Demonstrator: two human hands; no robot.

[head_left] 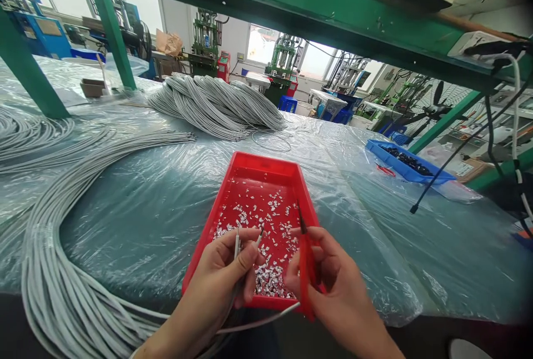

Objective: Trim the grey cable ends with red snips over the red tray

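plastic-sheeted counter (145,209) held a red tray (266,160) of foil scraps (266,209). the left hand (227,264) pinched grey cable ends (237,242) between its fingers (246,256); the right hand (333,281) gripped a red-handled tool (302,224), fingers closed.

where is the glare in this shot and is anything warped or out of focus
Head view: the windows are blown out white; glare patches streak the plastic sheet; the wide lens bows the green beam; the left hand on the grey cable, the right hand on the red tool and the red tray are sharp; the far machines look slightly soft.
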